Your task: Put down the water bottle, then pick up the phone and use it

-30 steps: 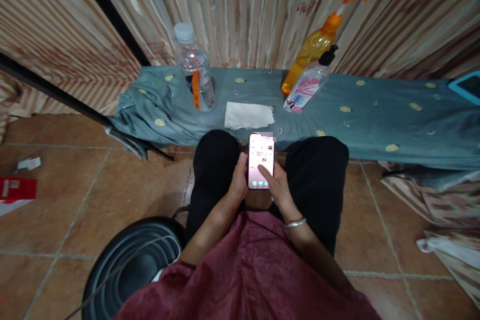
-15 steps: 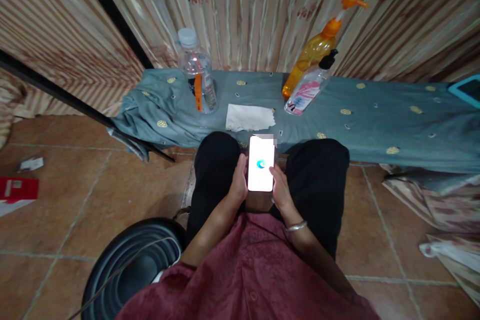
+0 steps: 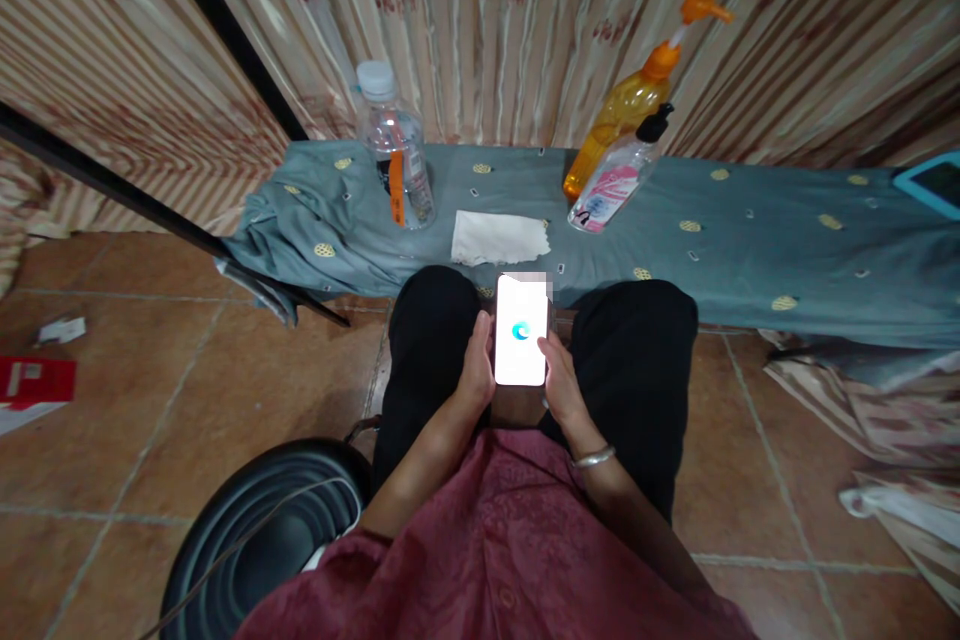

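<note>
The smartphone sits above the lap, left hand fingers wrapped on its edge, right hand fingers against the other side; a loose grip could drop it onto the tiled floor.

Domestic interior, a room in a home. Indicated by: striped floral curtains hung as backdrop; terracotta floor tiles; low surface draped in a patterned grey-green cloth; water bottle, two pump bottles, folded napkin set on it.
</note>
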The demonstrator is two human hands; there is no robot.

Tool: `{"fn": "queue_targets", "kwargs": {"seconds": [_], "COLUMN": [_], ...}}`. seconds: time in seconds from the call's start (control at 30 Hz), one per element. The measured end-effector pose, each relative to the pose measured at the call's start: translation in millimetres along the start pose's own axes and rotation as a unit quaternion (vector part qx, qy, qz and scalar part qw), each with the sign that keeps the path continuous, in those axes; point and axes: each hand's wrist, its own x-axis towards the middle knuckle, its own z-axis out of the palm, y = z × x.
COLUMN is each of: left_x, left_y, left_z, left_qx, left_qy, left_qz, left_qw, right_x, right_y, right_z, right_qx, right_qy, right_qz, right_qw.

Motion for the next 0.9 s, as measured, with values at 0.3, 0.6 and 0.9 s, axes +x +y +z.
{"fn": "queue_targets", "kwargs": {"seconds": [0.3,0.6,0.9], "left_x": [-2.6,-3.0,-4.7], "left_y": [2.4,2.8,4.7], "left_z": [2.4,3.0,5.0], "left_qx": [0.000,-0.005,-0.006], "left_qy": [0.007,0.017,0.007], "left_qz": [-0.008,-0.012,-0.025], "left_qw": [1.000,1.000,1.000], "right_x": [-1.9,-2.2,-1.7], "right_y": [-6.6,-5.6,-10.2], "right_z": [0.9,0.6,2.7], "right_qx": [-0.004,-0.018,-0.001], "right_qy": [-0.013,-0.004,-0.013], "right_qz": [-0.018,-0.017,-0.008], "right_qw": [1.000,1.000,1.000]}}
